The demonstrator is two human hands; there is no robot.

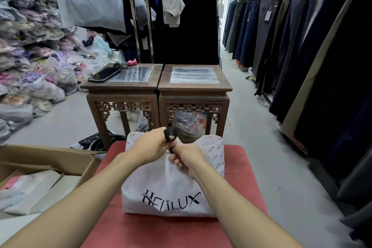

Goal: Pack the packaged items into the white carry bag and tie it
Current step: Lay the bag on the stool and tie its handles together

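Seen from above, two bare forearms reach forward to the top of a white carry bag [167,185] printed with the word HELILUX. The bag stands upright on a red padded stool [241,167], directly beneath both hands. The left hand [153,145] has its fingers curled around a black tie [170,137] at the bag's mouth, and a small loop of the tie sticks up just past its knuckles. The right hand [187,157], touching the left, pinches the lower end of the same tie, with its other fingers curled against the bag's front. Well to the left of the left hand, an open cardboard box [50,157] holds white packaged items [40,187]. Beyond both hands stand two carved wooden side tables [193,88] set side by side; the one further left carries a dark phone [103,74] and a bunch of keys [122,64]. Far to the right of the right hand hangs a row of dark trousers [261,32].
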